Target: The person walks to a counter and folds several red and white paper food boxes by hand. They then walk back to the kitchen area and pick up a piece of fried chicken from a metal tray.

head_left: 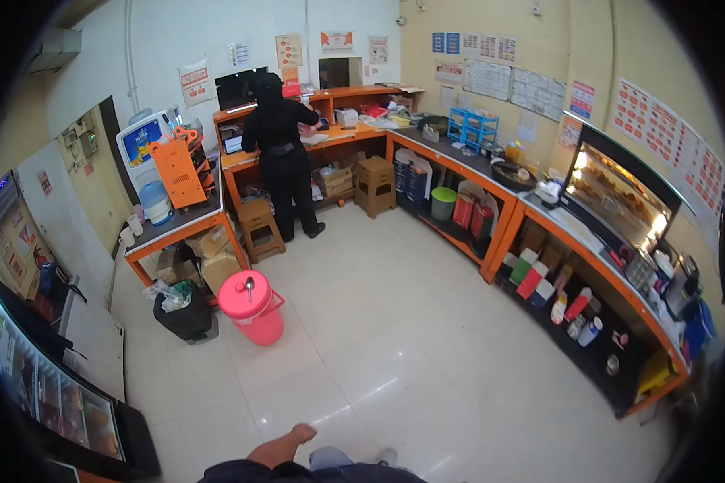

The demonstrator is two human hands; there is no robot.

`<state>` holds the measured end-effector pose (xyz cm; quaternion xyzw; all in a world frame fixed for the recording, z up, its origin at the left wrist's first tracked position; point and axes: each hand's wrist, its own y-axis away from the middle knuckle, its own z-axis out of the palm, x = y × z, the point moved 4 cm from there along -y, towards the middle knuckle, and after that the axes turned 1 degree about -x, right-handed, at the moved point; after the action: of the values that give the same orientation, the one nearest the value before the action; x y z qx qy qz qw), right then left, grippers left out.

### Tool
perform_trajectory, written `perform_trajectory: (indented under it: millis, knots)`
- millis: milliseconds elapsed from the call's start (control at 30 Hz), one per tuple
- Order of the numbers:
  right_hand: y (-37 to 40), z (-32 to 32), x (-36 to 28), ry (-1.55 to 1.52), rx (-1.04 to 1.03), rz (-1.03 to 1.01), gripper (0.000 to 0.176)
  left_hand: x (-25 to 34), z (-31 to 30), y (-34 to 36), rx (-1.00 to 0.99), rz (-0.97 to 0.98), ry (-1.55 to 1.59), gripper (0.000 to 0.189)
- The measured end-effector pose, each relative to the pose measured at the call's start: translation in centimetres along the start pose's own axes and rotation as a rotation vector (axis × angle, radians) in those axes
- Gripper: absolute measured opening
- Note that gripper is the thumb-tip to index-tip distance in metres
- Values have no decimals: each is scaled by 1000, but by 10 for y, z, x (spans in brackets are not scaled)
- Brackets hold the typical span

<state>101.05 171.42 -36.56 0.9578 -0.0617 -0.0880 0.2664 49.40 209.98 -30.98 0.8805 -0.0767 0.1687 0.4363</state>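
Observation:
My left hand [303, 433] shows at the bottom edge, at the end of a bare forearm, over the pale tiled floor. Its fingers are too small and blurred to make out, and no object can be seen in it. Nothing is touching it in view. The nearest object ahead is a pink cooler jug [254, 310] with a metal spoon [250, 287] lying on its lid. Of my right hand nothing is visible.
A person in black [280, 141] stands at the orange counter [330, 142]. Stools [260, 229] flank them. A black bin [184, 316] is beside the cooler. Along the right runs a counter with a lit food display [620, 189]; a glass-door fridge [48, 394] stands left.

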Motion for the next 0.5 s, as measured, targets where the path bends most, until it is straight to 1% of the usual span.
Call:
perform_trajectory:
  millis: [67, 100, 133, 167, 200, 267, 300, 367, 400, 433, 467, 500]
  knots:
    - [-37, -15, 18, 178, -13, -128, 65, -32, 14, -1, -13, -205, 221, 36]
    - [-89, -47, 68, -127, 67, 285, 39, -44, 21, -1, -34, -212, 232, 28]
    - [-106, -113, 86, -287, 52, 499, 43, -53, 26, 0, -56, -216, 244, 26]
    - [-133, -161, 104, -359, 83, 580, 42, -52, 28, 12, -5, 1, 38, 25]
    - [-154, -214, 110, -371, 202, 554, 39, -51, 29, 20, 54, 222, -170, 27]
    - [-195, -298, 111, -511, 417, 529, 34, -66, 52, 6, 55, 377, -533, 25]
    - [-211, -332, 101, -500, 413, 530, 34, -56, 49, -6, 52, 380, -521, 25]
    - [-249, -391, 72, -631, 517, 428, 33, -44, 35, -40, 74, 361, -506, 26]
    - [-267, -398, 66, -627, 521, 421, 33, -40, 22, -57, 90, 348, -502, 26]
    - [-290, -398, 57, -598, 478, 366, 33, -36, 0, -79, 114, 334, -502, 26]
    - [-310, -392, 47, -574, 431, 313, 33, -35, -24, -95, 133, 317, -507, 26]
    - [-324, -373, 42, -467, 336, 288, 36, -34, -48, -108, 147, 301, -513, 27]
